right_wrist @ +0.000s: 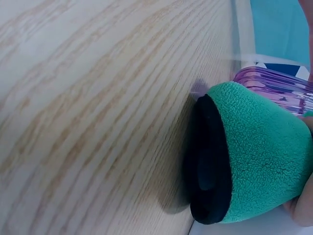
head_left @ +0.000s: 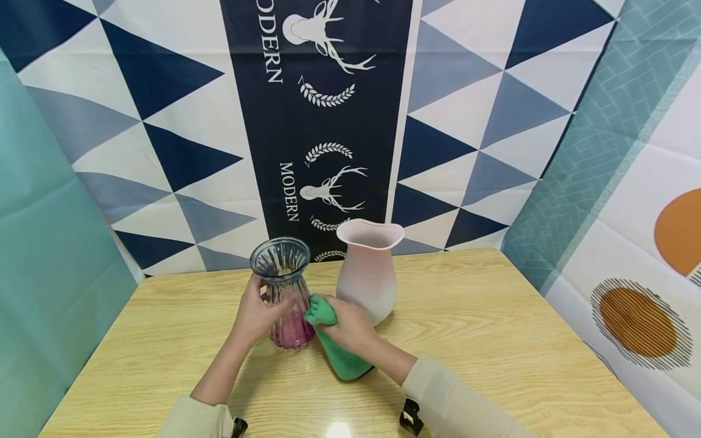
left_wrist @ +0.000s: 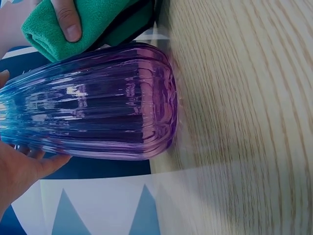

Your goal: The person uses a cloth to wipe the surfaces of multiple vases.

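A ribbed glass vase (head_left: 290,325), blue at the flared rim and pink-purple at the base, stands upright or nearly so on the wooden table. My left hand (head_left: 261,313) grips it around its narrower upper part, thumb across the front. In my right hand (head_left: 350,325) is a bunched green cloth (head_left: 345,359), its top pinched beside the vase's right side and its lower part hanging down. The left wrist view shows the purple vase base (left_wrist: 156,103) with the green cloth (left_wrist: 73,24) close to its side. A dark edge trims the cloth (right_wrist: 264,152) in the right wrist view.
Just behind my right hand stands a pink-and-white vase (head_left: 368,277) with a wavy rim. The pale wooden table (head_left: 493,340) reaches back to a patterned wall covering (head_left: 328,121). Fabric hangs along the left (head_left: 60,243) and right sides.
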The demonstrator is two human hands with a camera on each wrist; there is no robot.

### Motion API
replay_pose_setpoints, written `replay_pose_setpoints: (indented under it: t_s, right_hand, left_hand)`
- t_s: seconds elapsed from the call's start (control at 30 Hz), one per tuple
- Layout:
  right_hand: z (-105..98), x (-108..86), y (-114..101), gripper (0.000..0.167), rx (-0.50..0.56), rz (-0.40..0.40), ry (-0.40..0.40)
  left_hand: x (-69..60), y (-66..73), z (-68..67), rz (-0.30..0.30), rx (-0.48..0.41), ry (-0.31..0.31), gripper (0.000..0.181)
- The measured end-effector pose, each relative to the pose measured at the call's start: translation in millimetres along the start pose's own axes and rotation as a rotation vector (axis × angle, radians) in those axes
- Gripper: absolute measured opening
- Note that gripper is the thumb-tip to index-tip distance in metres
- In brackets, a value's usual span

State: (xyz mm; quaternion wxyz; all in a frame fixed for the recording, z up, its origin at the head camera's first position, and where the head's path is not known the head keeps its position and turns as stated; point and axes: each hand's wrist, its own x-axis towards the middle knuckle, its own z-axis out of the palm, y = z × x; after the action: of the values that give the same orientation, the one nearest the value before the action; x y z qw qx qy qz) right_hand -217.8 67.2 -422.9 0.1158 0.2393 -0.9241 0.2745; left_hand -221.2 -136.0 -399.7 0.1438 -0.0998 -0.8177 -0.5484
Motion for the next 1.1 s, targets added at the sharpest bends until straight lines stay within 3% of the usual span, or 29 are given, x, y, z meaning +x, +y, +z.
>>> replay_pose_setpoints:
  t_s: [0.27,0.37,0.63,0.93,1.1]
  right_hand:
    - [-3,0.1,1,0.056,0.053,0.017,-0.001]
    - [-4,2.2,1,0.055,0.092,-0.007,0.044]
    - [-13,13.5,-4,0.049,0.315,-0.068,0.225]
    - [-22,23.9,-12,0.051,0.386,-0.131,0.334]
    - [-25,28.1,-16,0.052,0.369,-0.14,0.371]
  left_hand:
    - [-0.9,0.6,0.4,-0.01,0.008,0.036,0.081]
    - [-0.7,0.8,0.5,-0.01,0.011,0.042,0.079]
    - [0.1,2.9,0.4,0.002,0.017,0.052,0.075]
    - [-1.2,2.7,1.0,0.019,0.032,0.051,0.071]
    - [-1.2,3.8,1.3,0.028,0.022,0.043,0.067]
